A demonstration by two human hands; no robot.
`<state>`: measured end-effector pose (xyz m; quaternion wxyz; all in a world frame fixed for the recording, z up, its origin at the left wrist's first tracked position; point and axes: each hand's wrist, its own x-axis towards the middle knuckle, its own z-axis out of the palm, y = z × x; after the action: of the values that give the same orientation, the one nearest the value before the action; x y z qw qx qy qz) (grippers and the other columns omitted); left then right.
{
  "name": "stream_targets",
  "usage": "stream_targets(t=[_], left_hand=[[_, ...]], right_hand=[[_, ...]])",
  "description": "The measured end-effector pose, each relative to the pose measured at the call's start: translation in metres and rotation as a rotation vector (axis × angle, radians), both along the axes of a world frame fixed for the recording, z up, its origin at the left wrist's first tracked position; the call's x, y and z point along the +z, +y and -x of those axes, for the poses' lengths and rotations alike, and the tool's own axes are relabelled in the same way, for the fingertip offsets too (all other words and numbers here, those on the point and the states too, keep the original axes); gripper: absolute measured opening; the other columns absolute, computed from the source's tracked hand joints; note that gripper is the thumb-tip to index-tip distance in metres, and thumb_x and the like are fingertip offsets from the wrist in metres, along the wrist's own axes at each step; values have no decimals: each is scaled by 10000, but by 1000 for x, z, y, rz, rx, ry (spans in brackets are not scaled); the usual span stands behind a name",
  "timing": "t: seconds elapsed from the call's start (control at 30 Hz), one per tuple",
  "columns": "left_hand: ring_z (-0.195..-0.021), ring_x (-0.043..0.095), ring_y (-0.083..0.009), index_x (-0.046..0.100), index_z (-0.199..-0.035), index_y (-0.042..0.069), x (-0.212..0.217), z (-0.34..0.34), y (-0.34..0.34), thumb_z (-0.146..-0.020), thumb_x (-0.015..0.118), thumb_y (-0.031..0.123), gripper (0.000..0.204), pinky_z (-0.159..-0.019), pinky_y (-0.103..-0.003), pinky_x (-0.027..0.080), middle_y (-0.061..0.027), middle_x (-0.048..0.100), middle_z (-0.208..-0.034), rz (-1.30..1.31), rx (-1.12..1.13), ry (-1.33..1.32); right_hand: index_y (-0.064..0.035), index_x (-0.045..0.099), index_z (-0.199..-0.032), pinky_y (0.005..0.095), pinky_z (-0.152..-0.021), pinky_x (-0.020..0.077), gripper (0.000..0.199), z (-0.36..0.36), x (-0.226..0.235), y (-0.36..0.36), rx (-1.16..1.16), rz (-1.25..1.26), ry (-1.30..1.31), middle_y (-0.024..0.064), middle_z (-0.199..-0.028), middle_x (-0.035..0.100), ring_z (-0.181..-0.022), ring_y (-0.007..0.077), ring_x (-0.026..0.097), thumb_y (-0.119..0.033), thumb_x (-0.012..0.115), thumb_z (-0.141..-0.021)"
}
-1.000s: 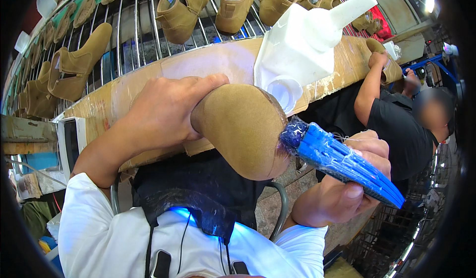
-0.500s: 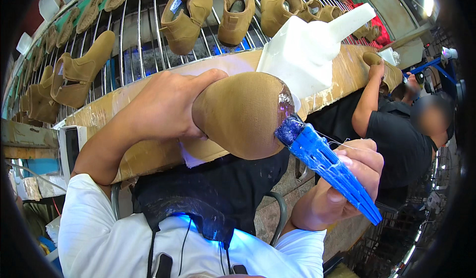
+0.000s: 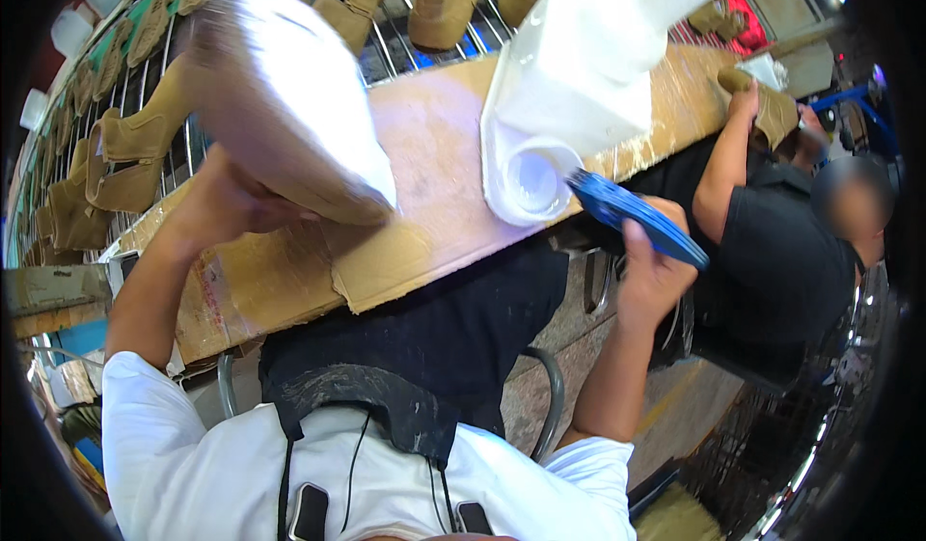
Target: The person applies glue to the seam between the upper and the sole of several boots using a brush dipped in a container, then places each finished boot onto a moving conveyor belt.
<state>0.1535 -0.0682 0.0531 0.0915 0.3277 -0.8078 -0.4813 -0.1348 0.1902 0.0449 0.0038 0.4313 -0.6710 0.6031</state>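
Observation:
My left hand [image 3: 227, 199] is wrapped round a tan boot [image 3: 289, 107], raised over the cardboard-covered bench and smeared by motion. Its underside looks bright white, and its lower end comes close to the cardboard. In my right hand [image 3: 658, 271] is a blue brush [image 3: 641, 221], gripped by its flat handle. The brush's tip reaches the rim of a round white cup [image 3: 533, 182] joined to a white plastic container [image 3: 588, 78] with a long neck. Whether bristles and cup touch, I cannot tell.
Several tan boots [image 3: 446, 6] stand on a metal rack beyond the cardboard-topped bench [image 3: 434, 175]. Tan soles [image 3: 152, 32] lie at the far left. On the right, a person in black [image 3: 772, 261] holds another tan boot [image 3: 772, 112].
The boot has moved left and away, turning so its white underside shows. My right hand has drawn the brush off the boot and upward to the white cup.

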Motion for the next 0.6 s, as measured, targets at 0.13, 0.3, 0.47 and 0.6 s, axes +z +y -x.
stream_targets(t=[0.13, 0.3, 0.47, 0.6], left_hand=[[-1134, 514, -206, 352, -1339, -29, -11, -14, 0, -539, 878, 194, 983, -978, -348, 413, -109, 527, -1235, -184, 33, 183], [-1187, 476, -190, 323, -1386, -23, 3, -12, 34, -474, 877, 282, 1110, -1025, -321, 353, -116, 491, -1286, -632, 30, 148], [-1217, 456, -215, 296, -1406, -28, -12, -28, 42, -540, 878, 276, 1087, -1040, -332, 341, -140, 471, -1326, -544, -148, 65], [-1225, 447, -215, 275, -1414, -16, -9, -20, 51, -582, 871, 260, 1060, -1038, -337, 344, -144, 468, -1327, -493, -338, 71]], right_hand=[[-11, 662, -932, 281, -697, 481, 244, -1, -22, -21, 18, -206, 289, 130, -902, 613, -784, 237, 615, 79, 678, -706], [1, 650, -904, 328, -683, 485, 188, -2, -26, -27, 70, -392, 560, 142, -871, 606, -761, 287, 607, 30, 678, -720], [40, 614, -865, 281, -652, 460, 99, -19, -29, -6, -48, -228, -33, 85, -798, 608, -712, 163, 580, -21, 660, -802], [7, 597, -907, 251, -627, 430, 156, -44, -30, -21, 177, 107, -847, 76, -790, 615, -698, 134, 568, -127, 644, -841]])
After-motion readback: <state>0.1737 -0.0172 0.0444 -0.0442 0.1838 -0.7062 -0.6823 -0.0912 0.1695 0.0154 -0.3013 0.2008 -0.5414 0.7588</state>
